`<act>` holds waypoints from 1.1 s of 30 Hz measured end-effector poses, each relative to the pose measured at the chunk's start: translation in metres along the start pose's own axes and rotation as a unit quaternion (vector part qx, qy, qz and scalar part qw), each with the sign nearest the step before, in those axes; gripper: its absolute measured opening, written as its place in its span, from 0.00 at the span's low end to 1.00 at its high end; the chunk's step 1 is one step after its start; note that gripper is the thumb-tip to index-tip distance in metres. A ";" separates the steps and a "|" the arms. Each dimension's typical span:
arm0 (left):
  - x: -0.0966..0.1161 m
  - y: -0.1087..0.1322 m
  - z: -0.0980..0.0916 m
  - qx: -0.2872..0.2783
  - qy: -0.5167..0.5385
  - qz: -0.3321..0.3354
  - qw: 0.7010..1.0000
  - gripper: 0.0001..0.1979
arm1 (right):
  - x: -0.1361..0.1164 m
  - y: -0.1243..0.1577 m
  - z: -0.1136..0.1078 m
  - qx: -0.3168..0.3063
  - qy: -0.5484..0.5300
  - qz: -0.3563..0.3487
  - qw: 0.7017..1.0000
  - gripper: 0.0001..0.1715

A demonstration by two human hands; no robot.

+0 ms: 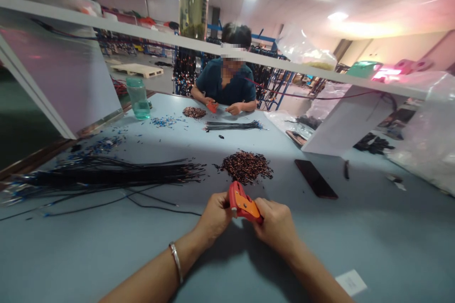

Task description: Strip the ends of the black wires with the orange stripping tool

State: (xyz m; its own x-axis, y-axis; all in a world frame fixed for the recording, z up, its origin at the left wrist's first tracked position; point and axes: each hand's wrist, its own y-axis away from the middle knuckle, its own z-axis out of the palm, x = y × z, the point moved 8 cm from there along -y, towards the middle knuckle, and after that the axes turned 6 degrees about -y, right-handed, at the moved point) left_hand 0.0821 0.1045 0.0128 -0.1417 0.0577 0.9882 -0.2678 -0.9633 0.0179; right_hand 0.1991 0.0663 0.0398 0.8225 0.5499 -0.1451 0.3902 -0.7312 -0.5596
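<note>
Copper-bit pile [246,166] at 12 o'clock of hands; black wire bundle [106,175] at 10; phone [315,178] at 2 on tabletop [355,232]. Right hand [275,225] grip clamped on orange tool [243,203]; left hand [215,215] pinches its end.

Two orange tools [243,204], two wire bundles [106,175], one phone [315,178], one bottle [138,98]

Orange-red on the hand tool [243,206], with a paler orange panel — held over a pale blue-grey surface [106,246]. Silver on the bracelet [176,261]. At twelve o'clock, coppery brown flecked with black in the wire-end heap [246,166]. At ten o'clock, black in the wire bundle [106,175], blue at its tips. Glossy black on the phone [315,179] — translucent teal on the bottle [138,98].
</note>
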 end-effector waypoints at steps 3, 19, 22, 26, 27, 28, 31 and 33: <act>-0.002 -0.001 -0.002 -0.003 -0.017 -0.005 1.000 0.08 | 0.002 -0.001 0.001 -0.016 -0.007 0.010 1.000 0.06; -0.006 -0.002 -0.029 0.101 -0.139 0.012 0.985 0.13 | 0.010 0.000 -0.003 -0.016 0.005 0.035 0.999 0.07; -0.006 -0.002 -0.040 0.139 -0.159 0.007 0.977 0.14 | 0.008 0.005 -0.003 -0.017 -0.012 0.010 1.000 0.09; -0.004 -0.001 -0.041 0.143 -0.164 0.003 0.976 0.12 | 0.008 0.013 -0.005 -0.020 -0.022 0.003 1.000 0.13; -0.003 0.000 -0.040 0.138 -0.163 0.003 0.977 0.12 | 0.009 0.014 -0.005 -0.020 -0.018 0.006 1.000 0.15; -0.002 0.000 -0.039 0.132 -0.163 0.002 0.978 0.12 | 0.010 0.014 -0.006 -0.020 -0.014 0.009 1.000 0.17; -0.001 0.002 -0.036 0.110 -0.157 0.001 0.981 0.15 | 0.012 0.015 -0.010 -0.011 -0.006 0.016 1.000 0.17; -0.002 0.002 -0.031 0.076 -0.133 -0.003 0.988 0.17 | 0.012 0.014 -0.012 -0.001 -0.002 0.012 1.000 0.16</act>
State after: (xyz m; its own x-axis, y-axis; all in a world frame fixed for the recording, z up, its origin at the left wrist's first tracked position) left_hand 0.0526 0.1108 0.0065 0.1200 0.0121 0.9927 -0.1183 -0.9926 0.0264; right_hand 0.2196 0.0575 0.0402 0.8300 0.5339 -0.1613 0.3713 -0.7447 -0.5546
